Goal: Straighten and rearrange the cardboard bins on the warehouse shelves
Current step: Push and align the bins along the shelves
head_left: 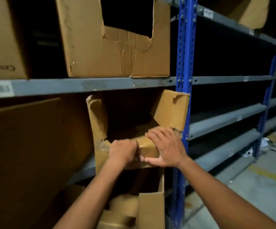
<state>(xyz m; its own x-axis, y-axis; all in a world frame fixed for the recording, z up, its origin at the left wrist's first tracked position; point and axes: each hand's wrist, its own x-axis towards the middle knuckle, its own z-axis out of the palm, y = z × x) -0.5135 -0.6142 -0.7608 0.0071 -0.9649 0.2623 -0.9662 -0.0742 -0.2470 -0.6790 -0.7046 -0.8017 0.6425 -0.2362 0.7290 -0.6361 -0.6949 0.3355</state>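
A worn cardboard bin (pixel 172 111) with a cut-out front stands on the middle shelf, against the blue upright. Its low front lip is bent and torn. My left hand (pixel 123 152) is curled over that front lip and grips it. My right hand (pixel 166 148) lies flat with fingers spread on the same lip, just to the right, thumb under the edge. Another cut-front bin (pixel 114 53) sits on the shelf above. A third bin (pixel 150 210) stands on the shelf below, partly hidden by my arms.
A large plain box (pixel 31 146) fills the left of the middle shelf. Another box (pixel 3 38) sits top left. The blue upright (pixel 183 80) divides bays; grey shelves (pixel 225 119) to the right look dark. Scraps of litter (pixel 266 142) lie on the concrete aisle floor.
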